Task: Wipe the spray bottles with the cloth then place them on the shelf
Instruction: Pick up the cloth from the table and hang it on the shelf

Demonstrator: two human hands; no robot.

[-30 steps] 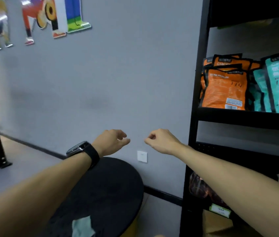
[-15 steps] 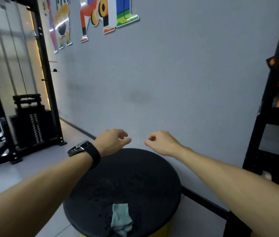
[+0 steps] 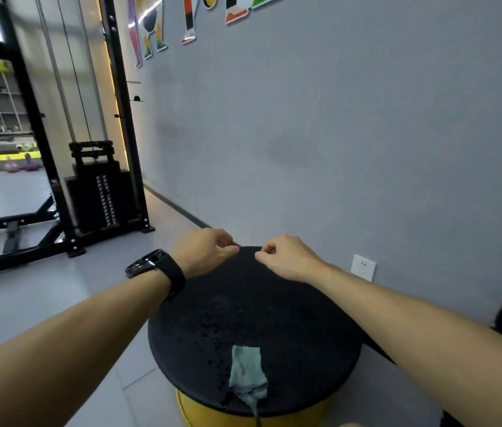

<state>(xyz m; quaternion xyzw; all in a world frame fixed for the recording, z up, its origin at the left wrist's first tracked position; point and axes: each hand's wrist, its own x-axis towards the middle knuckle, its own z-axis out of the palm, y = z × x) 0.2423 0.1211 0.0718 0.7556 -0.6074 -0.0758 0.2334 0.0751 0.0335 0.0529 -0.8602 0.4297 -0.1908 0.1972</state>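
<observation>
Above the far edge of a round black-topped stool (image 3: 274, 328), both of the person's hands are held out in front, knuckles up. The left hand (image 3: 205, 251), with a black watch (image 3: 157, 268) on its wrist, has its fingers curled in on nothing. The right hand (image 3: 288, 257) is likewise curled on nothing, just beside the left but apart from it. A pale green cloth (image 3: 247, 375) lies crumpled at the stool's near edge, one end hanging over. No spray bottles show. Beside the stool, a white wall socket (image 3: 363, 268) sits low on the grey wall, and a black cable weight machine (image 3: 95, 183) stands at the left.
</observation>
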